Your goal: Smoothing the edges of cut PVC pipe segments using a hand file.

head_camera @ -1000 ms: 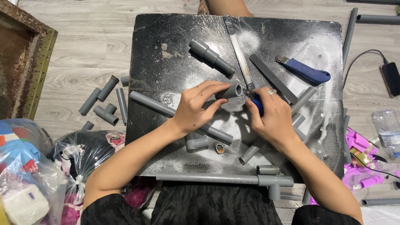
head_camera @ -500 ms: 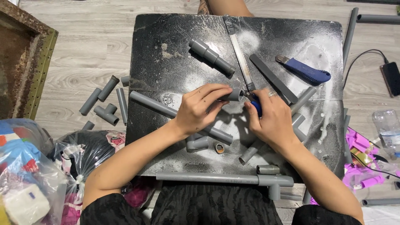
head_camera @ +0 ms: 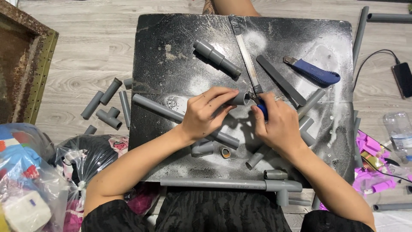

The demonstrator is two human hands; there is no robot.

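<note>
Mid-board, her left hand (head_camera: 209,114) pinched a short grey pipe piece (head_camera: 240,99); right hand (head_camera: 279,124) gripped the blue-handled saw (head_camera: 251,71), cut seemingly unfinished.

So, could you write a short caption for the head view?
Left hand holds a short grey pipe piece while the right hand works a blue-handled tool at it, over a black board.

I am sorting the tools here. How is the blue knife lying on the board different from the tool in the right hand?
The blue knife lies untouched near the far right of the black board; the blue-handled saw is gripped by the right hand. The knife is short and shows no blade; the saw's blade is long. Both have blue handles.
</note>
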